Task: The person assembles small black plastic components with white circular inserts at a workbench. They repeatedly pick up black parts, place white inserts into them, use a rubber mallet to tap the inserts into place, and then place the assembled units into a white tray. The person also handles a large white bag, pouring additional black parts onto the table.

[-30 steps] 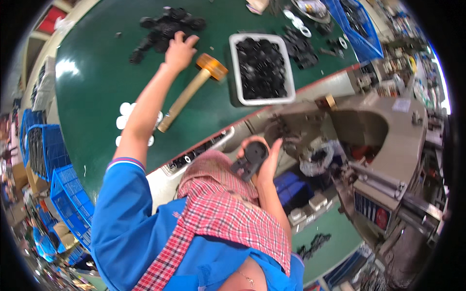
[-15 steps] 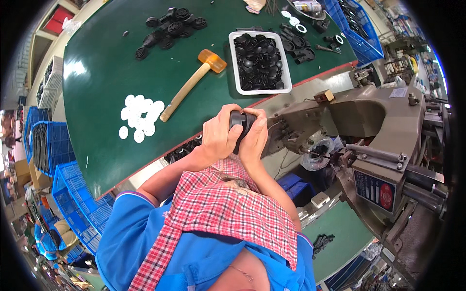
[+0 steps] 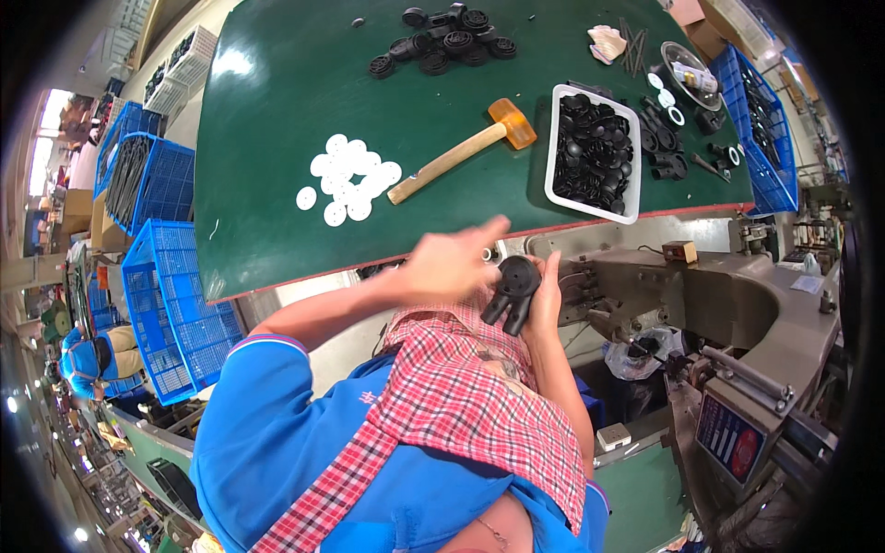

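A black plastic part (image 3: 519, 279) with a round head and two short tubular legs rests in my right hand (image 3: 548, 300), just in front of the table's near edge. The fingers of that hand are closed along its right side, with the legs pointing down toward my apron. Beside its left side is my left hand (image 3: 450, 265), blurred by motion, its index finger stretched out and nothing seen in it. On the green table (image 3: 277, 111) lie white discs (image 3: 336, 166), a mallet (image 3: 466, 152) with an orange head, and a white tray (image 3: 555, 147) full of small black caps.
Black round parts (image 3: 442, 41) are heaped at the far side of the table. To the right stand a large machine (image 3: 756, 286) and a blue crate (image 3: 751, 138). More black parts (image 3: 659, 138) lie beside the tray. Blue crates (image 3: 175, 304) stand left; a person (image 3: 88, 359) is farther off.
Both hands gripped a black part together; now my left hand has come away from it and my right hand holds it with the round face showing. The view has shifted, so the table appears higher and further right.
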A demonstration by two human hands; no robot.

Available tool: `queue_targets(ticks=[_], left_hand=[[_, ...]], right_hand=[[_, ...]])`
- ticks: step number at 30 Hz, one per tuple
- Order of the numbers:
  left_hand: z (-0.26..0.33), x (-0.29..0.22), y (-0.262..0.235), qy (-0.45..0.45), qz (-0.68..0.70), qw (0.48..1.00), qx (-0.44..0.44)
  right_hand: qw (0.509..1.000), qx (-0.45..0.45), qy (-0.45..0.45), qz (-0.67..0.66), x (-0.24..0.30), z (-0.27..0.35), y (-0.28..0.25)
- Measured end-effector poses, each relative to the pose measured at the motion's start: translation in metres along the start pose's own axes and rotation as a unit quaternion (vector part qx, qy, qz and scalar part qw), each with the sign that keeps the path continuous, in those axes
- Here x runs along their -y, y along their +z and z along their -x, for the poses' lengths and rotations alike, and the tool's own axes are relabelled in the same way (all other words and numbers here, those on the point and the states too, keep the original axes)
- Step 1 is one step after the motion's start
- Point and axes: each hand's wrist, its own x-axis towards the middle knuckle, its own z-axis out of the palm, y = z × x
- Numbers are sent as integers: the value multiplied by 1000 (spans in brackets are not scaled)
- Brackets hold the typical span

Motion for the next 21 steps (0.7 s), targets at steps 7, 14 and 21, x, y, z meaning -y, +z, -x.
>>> queue_targets(ticks=[7, 14, 21], left_hand=[[-15, 179, -71, 76, -265, 937, -213], [-22, 199, -75, 53, -245, 949, -190], [-26, 112, -61, -73, 173, 956, -227]], right_hand=[[989, 74, 111, -70, -18, 0, -23], [980, 123, 120, -98, -8, 18, -23], [982, 138, 101, -79, -2, 37, -21]])
